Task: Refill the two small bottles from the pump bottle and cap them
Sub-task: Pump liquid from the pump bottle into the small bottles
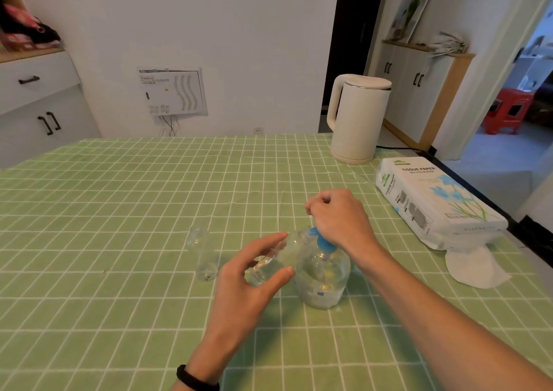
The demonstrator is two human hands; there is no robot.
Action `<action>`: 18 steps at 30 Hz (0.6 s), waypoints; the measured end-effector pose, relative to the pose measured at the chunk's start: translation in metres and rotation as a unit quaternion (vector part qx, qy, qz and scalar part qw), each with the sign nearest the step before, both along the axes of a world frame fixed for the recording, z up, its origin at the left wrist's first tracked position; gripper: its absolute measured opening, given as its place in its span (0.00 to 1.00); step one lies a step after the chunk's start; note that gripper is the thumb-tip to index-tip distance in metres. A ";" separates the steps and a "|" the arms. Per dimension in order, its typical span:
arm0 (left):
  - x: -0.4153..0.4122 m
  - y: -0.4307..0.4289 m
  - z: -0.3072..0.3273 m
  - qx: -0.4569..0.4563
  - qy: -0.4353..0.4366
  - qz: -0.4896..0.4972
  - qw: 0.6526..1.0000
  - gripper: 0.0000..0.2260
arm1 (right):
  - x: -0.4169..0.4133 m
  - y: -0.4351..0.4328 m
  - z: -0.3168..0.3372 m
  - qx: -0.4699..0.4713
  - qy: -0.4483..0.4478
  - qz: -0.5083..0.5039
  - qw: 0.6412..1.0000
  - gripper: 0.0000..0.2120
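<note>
Holding one small bottle (pixel 273 256) in the left hand (pixel 239 289), thumb and fingers curled round its clear sides. Tipped on a slant, with the bottom low and to the left of the pump bottle (pixel 323 283) and the open mouth up high, touching or almost touching the blue pump top (pixel 323 242); hard to tell which. Seemingly a little clear stuff inside already. On top of the pump bottle, the right hand (pixel 338 220), curled into a fist, lower edge resting on the blue pump top. Cannot tell about anything small hidden inside that fist. Probably in the middle of filling this one. Next, most likely, pushing straight down with the right hand. Best to keep the mouth right under the spout, or else a spill on the cloth. Further left of the pump bottle, the other small bottle (pixel 203 253), standing up, no cap on, nearer the left hand. No caps to be seen anywhere. Right of the pump bottle, a loose tissue (pixel 475 268) and a tissue pack (pixel 434 199). Behind the pump bottle and well apart, a white kettle (pixel 356 118). Under it all, a green checked cloth (pixel 119 211).
</note>
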State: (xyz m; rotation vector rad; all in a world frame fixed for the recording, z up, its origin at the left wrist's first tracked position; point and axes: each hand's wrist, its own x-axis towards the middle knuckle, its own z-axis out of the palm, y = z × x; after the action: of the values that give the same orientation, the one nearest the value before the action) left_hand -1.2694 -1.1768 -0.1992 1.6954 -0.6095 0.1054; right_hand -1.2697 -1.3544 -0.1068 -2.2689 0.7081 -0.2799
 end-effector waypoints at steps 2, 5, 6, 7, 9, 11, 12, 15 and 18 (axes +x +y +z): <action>-0.001 -0.001 0.000 -0.002 0.002 -0.003 1.000 0.24 | 0.000 -0.001 -0.001 -0.003 -0.002 -0.001 1.000 0.16; -0.001 -0.001 0.000 -0.006 0.002 -0.003 1.000 0.24 | 0.000 -0.002 -0.002 0.002 -0.005 -0.002 1.000 0.16; -0.001 -0.001 0.001 -0.009 0.002 -0.002 1.000 0.23 | 0.001 -0.003 -0.002 0.007 -0.003 -0.001 1.000 0.16; -0.001 -0.001 0.001 -0.011 0.003 -0.001 1.000 0.23 | 0.002 -0.005 -0.002 0.010 -0.002 0.002 1.000 0.15; -0.001 0.000 0.002 -0.014 0.005 -0.002 1.000 0.24 | 0.005 -0.007 -0.001 0.010 -0.011 0.006 1.000 0.13; 0.000 0.001 0.001 -0.012 0.006 -0.002 1.000 0.24 | 0.006 -0.008 0.001 0.003 -0.015 0.006 1.000 0.13; 0.001 0.001 0.001 -0.011 0.007 0.000 1.000 0.25 | 0.006 -0.008 0.001 0.005 -0.013 0.006 1.000 0.12; 0.001 0.002 0.002 -0.010 0.006 0.002 1.000 0.25 | 0.006 -0.008 0.001 0.017 -0.008 0.006 1.000 0.15; 0.002 0.002 0.003 -0.011 0.004 0.000 1.000 0.24 | 0.004 -0.007 0.000 0.014 -0.015 0.010 1.000 0.17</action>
State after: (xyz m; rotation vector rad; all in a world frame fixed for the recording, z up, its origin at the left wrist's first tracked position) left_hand -1.2679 -1.1750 -0.1965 1.6746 -0.6002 0.1047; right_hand -1.2656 -1.3615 -0.1068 -2.2384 0.6702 -0.2919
